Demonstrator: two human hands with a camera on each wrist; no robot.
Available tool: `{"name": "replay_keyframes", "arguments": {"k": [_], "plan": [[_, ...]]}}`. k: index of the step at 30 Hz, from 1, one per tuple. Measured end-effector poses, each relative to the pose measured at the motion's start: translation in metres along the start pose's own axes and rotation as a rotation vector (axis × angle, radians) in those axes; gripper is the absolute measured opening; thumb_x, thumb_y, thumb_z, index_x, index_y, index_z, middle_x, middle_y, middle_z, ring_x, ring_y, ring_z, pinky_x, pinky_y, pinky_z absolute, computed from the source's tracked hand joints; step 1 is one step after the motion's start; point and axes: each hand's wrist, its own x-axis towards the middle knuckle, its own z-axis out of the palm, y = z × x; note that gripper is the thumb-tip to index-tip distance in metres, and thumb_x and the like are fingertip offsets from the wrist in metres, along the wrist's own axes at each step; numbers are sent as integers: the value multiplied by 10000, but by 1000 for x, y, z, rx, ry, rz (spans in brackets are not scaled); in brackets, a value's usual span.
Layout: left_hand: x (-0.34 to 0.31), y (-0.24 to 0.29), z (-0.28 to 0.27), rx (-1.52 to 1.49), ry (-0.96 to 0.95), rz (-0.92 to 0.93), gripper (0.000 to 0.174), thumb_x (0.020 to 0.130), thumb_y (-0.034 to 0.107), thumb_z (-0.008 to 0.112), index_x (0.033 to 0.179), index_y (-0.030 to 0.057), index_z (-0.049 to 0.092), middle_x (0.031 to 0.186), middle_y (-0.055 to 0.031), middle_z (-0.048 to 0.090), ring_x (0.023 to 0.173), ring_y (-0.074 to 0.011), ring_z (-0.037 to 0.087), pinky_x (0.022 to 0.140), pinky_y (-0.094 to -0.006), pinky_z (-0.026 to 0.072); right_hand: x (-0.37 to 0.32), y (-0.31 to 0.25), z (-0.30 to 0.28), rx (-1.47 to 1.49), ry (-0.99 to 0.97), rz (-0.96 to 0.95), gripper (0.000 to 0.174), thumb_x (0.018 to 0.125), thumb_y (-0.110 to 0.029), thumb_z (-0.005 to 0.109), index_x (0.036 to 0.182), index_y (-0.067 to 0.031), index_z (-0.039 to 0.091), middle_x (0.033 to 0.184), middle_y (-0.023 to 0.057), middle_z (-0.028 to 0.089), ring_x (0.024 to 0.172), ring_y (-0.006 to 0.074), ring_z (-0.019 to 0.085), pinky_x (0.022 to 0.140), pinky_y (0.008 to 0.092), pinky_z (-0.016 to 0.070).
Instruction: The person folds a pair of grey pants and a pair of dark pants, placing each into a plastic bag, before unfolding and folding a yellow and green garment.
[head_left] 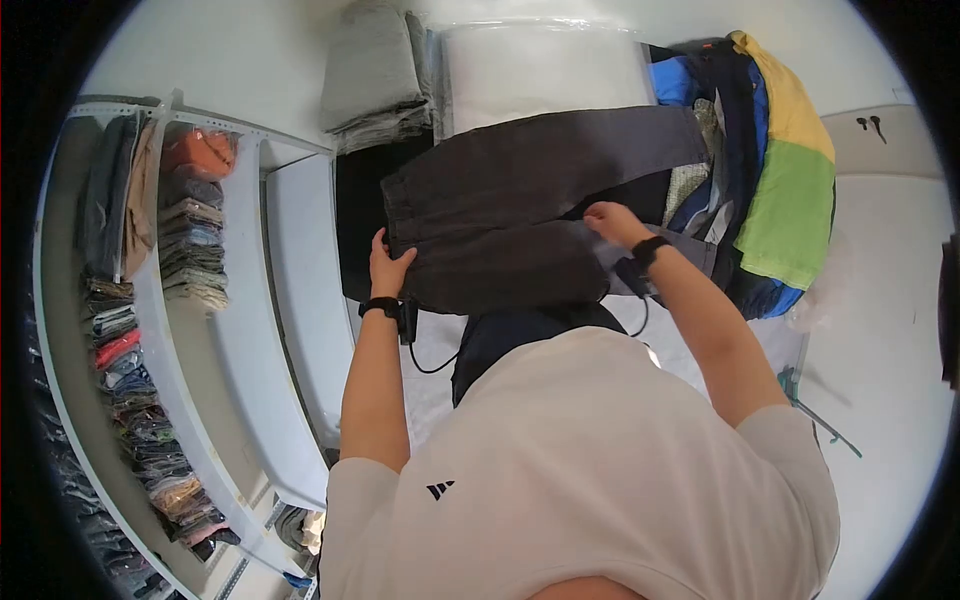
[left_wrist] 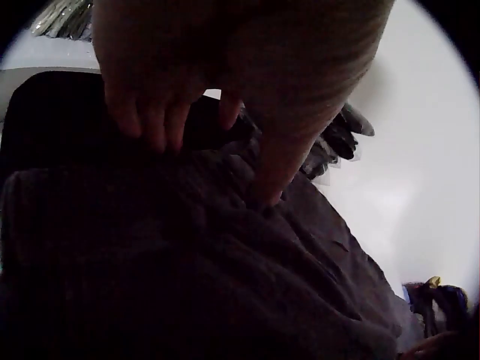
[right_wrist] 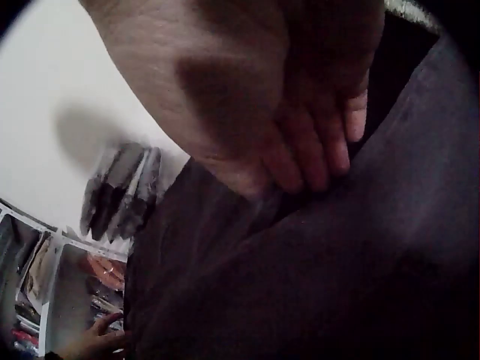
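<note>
Pale short-sleeved T-shirt with a small black logo [head_left: 600,470] is closest, on the tabletop's near side. Left to right: white open shelving [head_left: 230,330] packed with folded, bagged clothes, off the left edge. Black flat tabletop [head_left: 358,190] shows left of the work. Far left corner: stack of folded grey garments in clear bags [head_left: 370,75]. Left hand [head_left: 388,265] at the waistband: thumb wide of the fingers, resting on the cloth, no firm grip evident. Dark charcoal cloth trousers with a gathered waistband [head_left: 490,200] lie across the middle, waist toward the left edge, legs toward the right. Glossy white plastic stack [head_left: 545,70] behind them, far edge. Right hand [head_left: 617,224] by the fork of the legs: fingers narrow, tips at the cloth; pinching or just touching, can't tell. Right edge: heap of mixed clothes, yellow-and-green garment [head_left: 785,215] outermost.

My read: spreading and squaring the trousers, fold not begun. Next move probably calls for straightening the near leg, waistband kept flat.
</note>
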Motion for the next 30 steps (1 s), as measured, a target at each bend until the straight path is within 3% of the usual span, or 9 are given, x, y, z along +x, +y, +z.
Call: {"name": "replay_keyframes", "arguments": {"k": [2,4,8,14,17,19,20,22,30], "plan": [[3,14,3,71,40,-17,763,644,227,764,1282,57,382,1135,-227,508,1062,-347,496,904,-414,405,14,-17,19,-62,-26,-28,300,795,-257,613,950,-2,627,905,164,647,863,294,618,756,372,476],[8,16,7,220,67,36,691,646,229,764,1219,39,428,1111,-213,520,1049,-349,498,899,-410,405,27,-32,36,-202,-26,159,373,785,-328,623,923,19,629,897,183,643,858,313,614,765,390,472],[15,4,15,324,67,36,613,648,232,762,1144,28,465,1081,-212,542,1014,-341,518,886,-399,412,36,-45,46,-192,-55,232,409,768,-354,637,934,19,649,912,210,640,892,352,604,790,382,472],[5,26,6,104,-112,-112,503,678,144,732,1098,14,488,1030,-198,581,980,-292,560,872,-379,423,49,-39,53,369,-253,160,368,703,-308,727,900,-10,636,879,136,633,823,235,595,746,339,457],[-7,36,0,-167,-26,-22,530,691,60,698,1166,12,466,1090,-185,553,1029,-272,538,898,-370,415,48,-45,54,347,-172,182,369,704,-240,736,970,-28,591,780,39,572,653,146,526,649,280,432],[-14,49,-6,-38,-12,354,640,678,7,677,1257,28,404,1136,-190,509,1058,-288,514,930,-363,398,49,-44,60,293,-162,173,442,722,-193,719,1084,-35,520,784,29,543,646,132,511,616,263,420],[-13,50,-11,-36,-13,356,640,678,7,677,1257,28,404,1136,-190,509,1058,-288,514,930,-363,398,44,-56,53,295,-160,173,442,722,-193,719,1084,-35,520,784,29,543,646,132,511,616,263,420],[-14,54,-23,225,-320,270,733,666,-5,669,1319,57,341,1186,-200,469,1098,-316,485,953,-363,383,31,-75,38,470,-397,307,508,730,-150,709,1167,-43,474,822,47,545,686,121,510,599,252,414],[-27,82,-36,325,-130,384,472,638,-4,650,1091,19,518,1102,-178,518,1036,-345,503,901,-370,407,33,-71,39,744,-337,177,546,692,-30,692,1197,-63,488,873,57,554,740,140,520,622,257,431]]}}
